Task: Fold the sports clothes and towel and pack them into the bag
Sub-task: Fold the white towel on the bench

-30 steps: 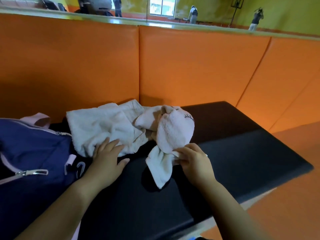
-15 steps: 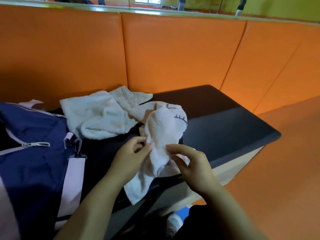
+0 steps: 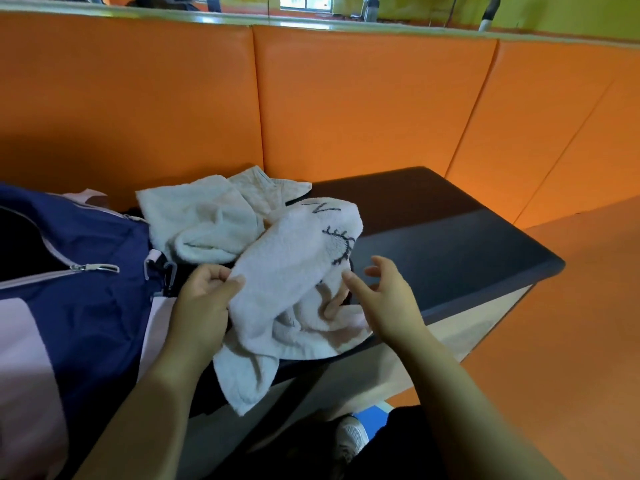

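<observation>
1. The bag lies at the left end of the desk. Its zip looks open. I see no cloth going into it, but most of the inside is hidden.
2. Just right of the bag, a white cloth lies in a loose heap on the desk. It looks bunched up, not folded flat. I think it needs folding and packing.
3. The left hand grips the left edge of the pink towel. The thumb and fingers pinch that edge.
4. The towel is in the middle, partly lifted and crumpled, with a stitched face on top. One end hangs over the front edge of the desk. It touches the white cloth behind it.
5. The right hand is released, with its fingers spread. Some fingers poke into a fold of the towel, but they do not clamp it.
6. So the task looks near its start. The towel fold is only just under way. Nothing that I can see is packed yet. Both cloths need folding, and then they go into the bag.
</observation>
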Available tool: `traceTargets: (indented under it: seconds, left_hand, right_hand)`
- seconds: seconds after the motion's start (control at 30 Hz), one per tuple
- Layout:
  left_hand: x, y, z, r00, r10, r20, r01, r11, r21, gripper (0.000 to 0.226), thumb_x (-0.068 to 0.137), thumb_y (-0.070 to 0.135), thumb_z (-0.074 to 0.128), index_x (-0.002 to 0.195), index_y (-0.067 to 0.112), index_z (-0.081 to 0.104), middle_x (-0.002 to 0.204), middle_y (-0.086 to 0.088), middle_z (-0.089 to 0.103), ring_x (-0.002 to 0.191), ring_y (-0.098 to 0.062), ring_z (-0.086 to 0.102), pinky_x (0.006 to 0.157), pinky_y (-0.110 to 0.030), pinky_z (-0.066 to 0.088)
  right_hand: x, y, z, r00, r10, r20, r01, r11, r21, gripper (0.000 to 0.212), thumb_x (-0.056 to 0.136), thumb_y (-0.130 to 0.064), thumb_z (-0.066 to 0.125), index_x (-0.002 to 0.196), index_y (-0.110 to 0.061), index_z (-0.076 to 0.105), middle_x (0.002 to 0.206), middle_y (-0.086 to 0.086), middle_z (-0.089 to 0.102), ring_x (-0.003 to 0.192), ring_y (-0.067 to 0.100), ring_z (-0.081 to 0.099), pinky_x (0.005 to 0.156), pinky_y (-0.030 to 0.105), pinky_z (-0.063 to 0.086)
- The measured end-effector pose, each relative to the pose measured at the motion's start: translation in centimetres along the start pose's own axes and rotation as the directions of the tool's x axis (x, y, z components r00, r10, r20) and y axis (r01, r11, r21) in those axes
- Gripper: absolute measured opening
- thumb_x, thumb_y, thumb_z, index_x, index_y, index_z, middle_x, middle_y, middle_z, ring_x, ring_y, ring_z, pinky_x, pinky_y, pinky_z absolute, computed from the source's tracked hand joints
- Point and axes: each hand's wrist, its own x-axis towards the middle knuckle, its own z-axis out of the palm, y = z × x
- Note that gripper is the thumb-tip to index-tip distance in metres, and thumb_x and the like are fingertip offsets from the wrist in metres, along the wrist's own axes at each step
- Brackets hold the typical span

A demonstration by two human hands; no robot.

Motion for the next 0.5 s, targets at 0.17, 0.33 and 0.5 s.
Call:
traceTargets:
  seconds: [0.17,0.33,0.5]
  left_hand:
    - [-0.1,1.0,-0.8,0.987,0.078,-0.139,-0.081,0.997,-0.013,0.014,0.091,0.010,0.058,0.083,0.020,0.052,0.085,-0.005,0.063,0.083,-0.021,0.059,0.075,-0.037,0.048]
    - [-0.3,2.4,-2.9,0.937,0.134,-0.321,-0.142,0.990,-0.001,0.011,0.094,0.010,0.055,0.098,0.019,0.051,0.087,0.006,0.061,0.078,-0.008,0.058,0.066,-0.026,0.046]
    - [-0.5,2.7,-4.6,0.938,0.138,-0.317,-0.129,0.990,0.051,0.021,0.094,0.002,0.050,0.109,0.016,0.051,0.093,0.005,0.063,0.078,-0.002,0.058,0.061,-0.022,0.043]
  right_hand:
    - [1.4,-2.2,1.0,0.992,-0.065,0.111,0.046,0.985,0.167,0.067,0.088,-0.049,0.058,0.142,-0.019,0.032,0.139,-0.005,0.045,0.114,0.017,0.052,0.086,0.029,0.040]
    - [3.2,-4.0,1.9,0.984,-0.135,0.114,0.117,0.982,0.150,0.076,0.086,-0.043,0.064,0.147,-0.019,0.026,0.143,0.001,0.044,0.125,0.023,0.048,0.098,0.039,0.046]
    - [4.6,-4.5,3.5,0.972,-0.154,0.178,0.187,0.965,-0.186,0.014,0.092,-0.024,0.055,0.084,-0.012,0.054,0.076,0.001,0.053,0.070,0.022,0.053,0.057,0.033,0.044]
